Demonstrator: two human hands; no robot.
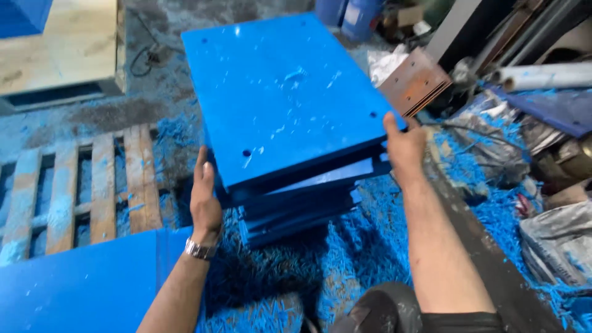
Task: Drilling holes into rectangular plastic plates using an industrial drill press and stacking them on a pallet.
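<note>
Blue panel gripped at both near corners, left hand and right hand clamped; best kept level, squared over stack.

This is a workshop or small factory floor where plastic sheet is cut and machined. The concrete floor is grimy and strewn with heaps of blue plastic shavings. A worn wooden pallet lies on it, dusted with the same swarf. Thick blue slabs with drilled holes sit stacked in the middle, another blue sheet lies near. Off to the side there is clutter: a rusty drilled metal plate, a grey pipe, crumpled plastic sacks, blue drums
</note>
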